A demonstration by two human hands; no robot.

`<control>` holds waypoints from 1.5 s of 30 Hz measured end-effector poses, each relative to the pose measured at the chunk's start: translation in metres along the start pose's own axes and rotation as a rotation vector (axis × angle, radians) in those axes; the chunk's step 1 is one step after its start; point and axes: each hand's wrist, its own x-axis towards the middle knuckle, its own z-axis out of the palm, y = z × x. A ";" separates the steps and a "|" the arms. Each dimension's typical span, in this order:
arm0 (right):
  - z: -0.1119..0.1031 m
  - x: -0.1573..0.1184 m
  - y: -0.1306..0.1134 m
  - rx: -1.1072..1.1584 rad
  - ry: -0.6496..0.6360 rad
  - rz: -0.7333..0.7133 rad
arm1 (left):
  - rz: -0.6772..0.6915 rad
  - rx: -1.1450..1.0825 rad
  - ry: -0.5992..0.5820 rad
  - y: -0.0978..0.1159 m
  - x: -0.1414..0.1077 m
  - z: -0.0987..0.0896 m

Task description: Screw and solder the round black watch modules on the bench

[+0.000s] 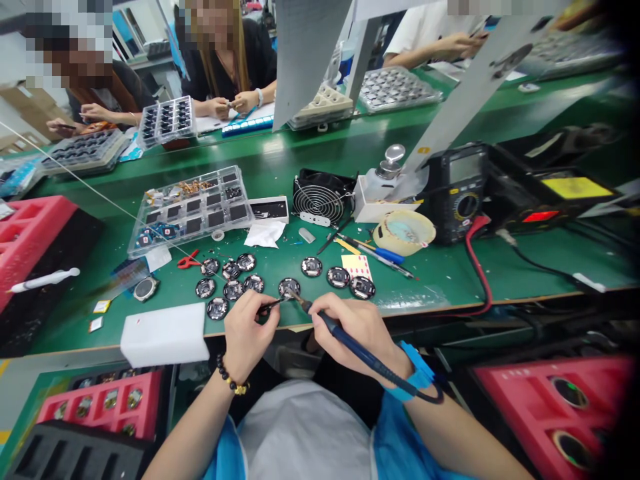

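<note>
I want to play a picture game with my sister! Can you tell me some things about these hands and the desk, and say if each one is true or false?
1. The right hand holds a blue soldering iron. True.
2. The left hand holds red scissors. False: the scissors lie on the green mat, and the left hand holds a thin dark tool.
3. A beaded bracelet is on the left wrist. True.
4. The round black boards sit in one tall stack. False: they lie spread out on the mat.
5. A blue strap is on the right wrist. True.
</note>
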 end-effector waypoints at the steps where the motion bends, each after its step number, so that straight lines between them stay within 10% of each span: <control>1: 0.000 0.000 0.000 -0.005 0.002 -0.004 | -0.004 -0.019 0.009 -0.001 0.000 -0.001; 8: -0.001 0.001 -0.001 -0.008 0.019 -0.021 | -0.071 -0.167 0.311 -0.007 -0.003 -0.019; 19: 0.000 0.001 0.002 -0.003 0.027 -0.038 | -0.098 0.125 0.099 -0.026 -0.049 -0.058; 31: -0.001 0.000 0.003 0.024 0.010 -0.033 | -0.250 -0.083 -0.008 -0.014 -0.023 -0.063; 45: -0.003 0.002 0.004 0.071 0.022 0.002 | 0.234 -0.082 -0.134 -0.003 0.003 -0.023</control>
